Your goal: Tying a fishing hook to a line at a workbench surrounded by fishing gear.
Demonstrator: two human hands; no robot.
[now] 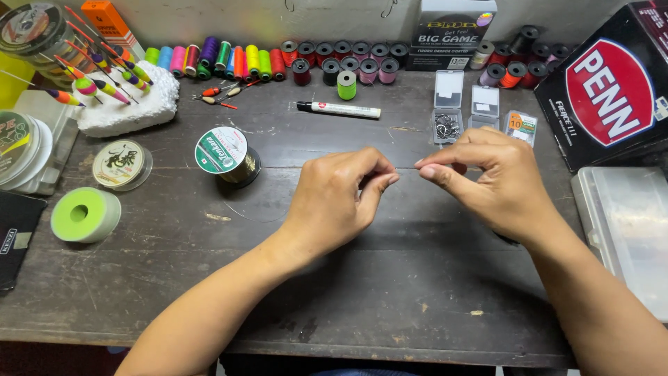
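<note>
While both hands pinch something too fine to see, fingertips nearly meet.
Left hand (334, 202), right hand (497, 184); green-labelled line spool (224, 152) at ten o'clock, black box (605, 90) cropped at two.

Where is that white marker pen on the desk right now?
In the head view, the white marker pen lies flat toward the back of the dark wooden table, just in front of a green spool, beyond both hands.

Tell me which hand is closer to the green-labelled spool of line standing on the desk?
The left hand. The spool stands just up and to its left, a short gap away. The right hand is much farther off, on the far side of the left hand.
</note>
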